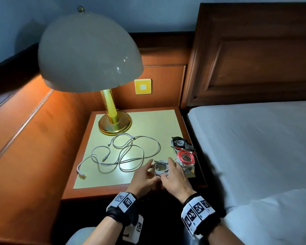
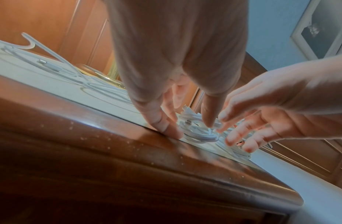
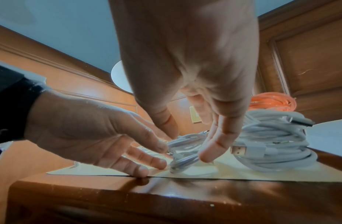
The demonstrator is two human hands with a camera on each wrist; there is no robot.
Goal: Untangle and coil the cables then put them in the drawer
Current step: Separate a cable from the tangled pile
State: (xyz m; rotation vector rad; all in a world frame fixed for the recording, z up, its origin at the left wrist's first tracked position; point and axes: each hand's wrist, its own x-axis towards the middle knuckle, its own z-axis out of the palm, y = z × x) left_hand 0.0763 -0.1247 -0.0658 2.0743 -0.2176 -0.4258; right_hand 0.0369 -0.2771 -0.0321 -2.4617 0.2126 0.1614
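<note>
A small coiled white cable [image 1: 160,168] lies near the front edge of the nightstand [image 1: 113,191]. My left hand [image 1: 151,169] and right hand [image 1: 167,167] flank it, fingers nearly straight and fingertips touching it. The left wrist view shows my left hand [image 2: 191,127] with a fingertip on the table edge and another on the coil [image 2: 200,134]. In the right wrist view my right hand [image 3: 189,144] straddles the coil [image 3: 185,160]. Tangled loose white cables [image 1: 124,152] spread over the middle of the tabletop. I see no drawer.
A red coil [image 1: 185,157] sits on a bigger white coil [image 3: 271,144] at the right edge, with dark bundled cables [image 1: 180,142] behind. A brass lamp [image 1: 114,122] stands at the back left. The bed [image 1: 254,147] lies to the right.
</note>
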